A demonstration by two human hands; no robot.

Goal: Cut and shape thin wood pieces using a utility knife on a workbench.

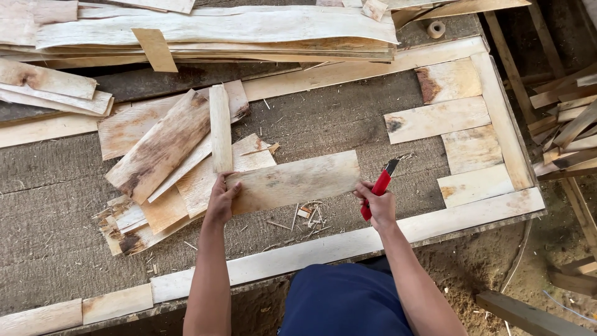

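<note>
Veneer sheet (293, 182): thin, flat, pale brown wood; middle of the frame, lying on the work table (56, 230); held at both short ends.
Left hand (221, 198): fingers curled over the left end of the sheet, gripping it.
Right hand (377, 204): touching the right end of the sheet; closed tight around the knife.
Knife (380, 185): red handle, dark tip pointing up and right, just past the right end of the sheet.
Pile of wood pieces (174, 162): left of middle, many thin bits lying crossways on each other; too mixed up to count.
Laid pieces (463, 140): four flat pale pieces, right side of the frame, side by side inside the frame of strips.
Edge strips (348, 242): long pale strips along the bottom, right and top of the table.
Long sheets (211, 31): big stack across the top of the frame.
Tape roll (436, 28): one small round ring, upper right.
Wood sticks (569, 118): heap at the far right edge.
Small chips (308, 214): scattered just under the held sheet.
Packages, labels, signs: none to tell.
</note>
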